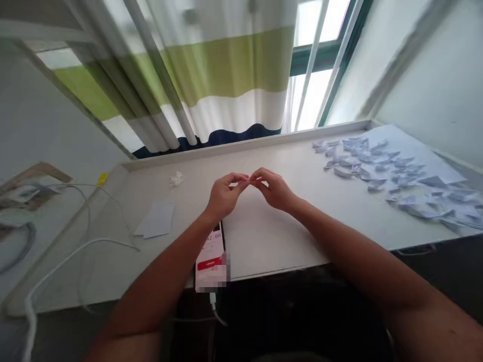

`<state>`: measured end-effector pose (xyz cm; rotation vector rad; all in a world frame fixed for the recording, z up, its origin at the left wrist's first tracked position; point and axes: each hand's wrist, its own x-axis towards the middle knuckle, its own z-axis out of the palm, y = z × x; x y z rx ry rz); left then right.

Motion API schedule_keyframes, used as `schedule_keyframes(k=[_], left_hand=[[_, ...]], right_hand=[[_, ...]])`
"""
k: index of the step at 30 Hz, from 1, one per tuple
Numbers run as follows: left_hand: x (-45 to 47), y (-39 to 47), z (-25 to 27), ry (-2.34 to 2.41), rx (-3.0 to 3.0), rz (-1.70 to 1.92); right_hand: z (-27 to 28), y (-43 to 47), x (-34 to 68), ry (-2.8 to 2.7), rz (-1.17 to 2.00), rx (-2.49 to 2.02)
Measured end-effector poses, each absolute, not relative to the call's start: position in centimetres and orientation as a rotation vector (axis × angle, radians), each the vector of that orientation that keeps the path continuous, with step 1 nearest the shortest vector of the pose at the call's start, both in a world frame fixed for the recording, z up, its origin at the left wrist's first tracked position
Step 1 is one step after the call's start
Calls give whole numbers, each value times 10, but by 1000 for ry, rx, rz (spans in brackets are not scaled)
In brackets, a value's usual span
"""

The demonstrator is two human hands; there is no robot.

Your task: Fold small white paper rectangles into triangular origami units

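My left hand [224, 195] and my right hand [276, 191] meet fingertip to fingertip above the white desk [260, 236]. Thumb and forefinger are pinched together on each, and whatever lies between them is too small or hidden to make out. Below my left wrist a phone [210, 254] lies at the desk's front edge, partly covered by the forearm. Left of it rests a small stack of white paper [160, 220]. Beyond that sits a crumpled white scrap [176, 179].
Many folded paper pieces [381, 163] are spread over the right side, some on a large white sheet [426, 153]. White cables [90, 242] cross the left side, and a charging cable [213, 300] hangs from the phone. A curtain [226, 65] hangs behind the raised back edge.
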<state>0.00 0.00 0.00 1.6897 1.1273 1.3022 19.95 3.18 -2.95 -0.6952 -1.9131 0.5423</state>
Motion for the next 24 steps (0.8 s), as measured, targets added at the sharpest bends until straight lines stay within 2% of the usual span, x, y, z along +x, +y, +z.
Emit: schedule_keyframes(k=[5,13,19,24], left_hand=[[1,3,-3,1087,1635,1306],[2,1,3,996,1498,1331],[-2,-1,9,1036,1438,1271],[-4,0,8,999,1558,1280]], right_hand=[[-25,27,198,-1791,671,-743],[-23,28,196,-1604,1064,-736],[-19,25,194,-1517,1141,-670],[-14,26,199,-1426,1422,-695]])
